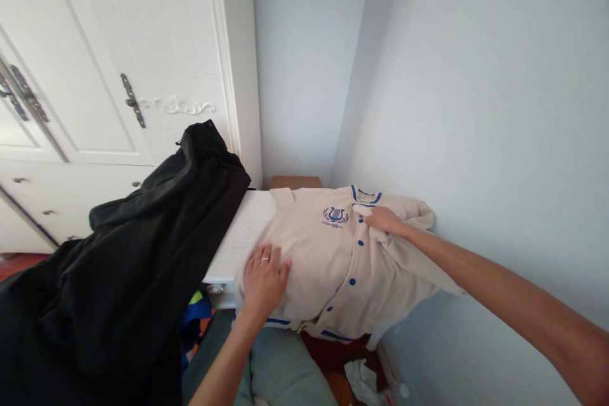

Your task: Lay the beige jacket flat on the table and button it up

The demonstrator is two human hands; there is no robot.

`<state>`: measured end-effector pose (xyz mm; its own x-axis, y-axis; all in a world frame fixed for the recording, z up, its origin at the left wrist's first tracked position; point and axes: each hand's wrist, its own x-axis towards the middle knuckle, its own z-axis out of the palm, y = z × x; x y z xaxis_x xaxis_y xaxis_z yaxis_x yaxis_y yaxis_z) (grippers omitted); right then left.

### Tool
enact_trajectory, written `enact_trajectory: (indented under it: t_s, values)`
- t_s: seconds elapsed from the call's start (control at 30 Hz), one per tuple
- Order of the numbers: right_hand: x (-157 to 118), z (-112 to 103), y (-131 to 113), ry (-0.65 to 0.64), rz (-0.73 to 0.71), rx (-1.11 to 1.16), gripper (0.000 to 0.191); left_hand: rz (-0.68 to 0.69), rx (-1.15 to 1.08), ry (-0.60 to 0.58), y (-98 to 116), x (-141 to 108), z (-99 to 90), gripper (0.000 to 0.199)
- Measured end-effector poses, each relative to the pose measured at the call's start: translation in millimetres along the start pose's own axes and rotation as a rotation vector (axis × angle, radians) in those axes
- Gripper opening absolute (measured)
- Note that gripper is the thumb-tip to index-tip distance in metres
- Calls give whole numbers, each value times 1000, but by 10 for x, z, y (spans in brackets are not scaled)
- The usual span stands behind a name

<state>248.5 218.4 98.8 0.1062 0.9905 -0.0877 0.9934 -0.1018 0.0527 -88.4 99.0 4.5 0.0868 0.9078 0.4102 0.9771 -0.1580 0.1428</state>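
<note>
A beige jacket (314, 260) with blue buttons, blue-striped trim and a blue embroidered emblem lies front up across a white table (245, 228), its lower edge hanging over the front. My left hand (266, 282), with a ring on one finger, rests flat on the jacket's left side, fingers stretched out. Up near the collar, my right hand (384, 221) has its fingers closed on the jacket's front edge by the top button. The fingertips there are partly hidden by the cloth.
Black clothing (128, 254) is heaped at the left, against a white wardrobe (190, 25). Pale walls (476, 89) close in behind and to the right. Below the jacket are a grey-green cushion (290, 368) and crumpled white paper (362, 380).
</note>
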Motion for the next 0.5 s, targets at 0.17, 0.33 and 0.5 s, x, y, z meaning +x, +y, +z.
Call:
enact_trajectory:
  t_s: [0.17,0.33,0.5]
  values:
    - [119,-211,-252,211,23,77,43,-68,7,23,-10,-65,-5,54]
    - [313,-515,-626,392,12,177,39,-130,-5,8,-35,-43,-65,57]
    - [554,-871,-1016,571,-52,351,36,-180,16,-9,-85,3,-116,60]
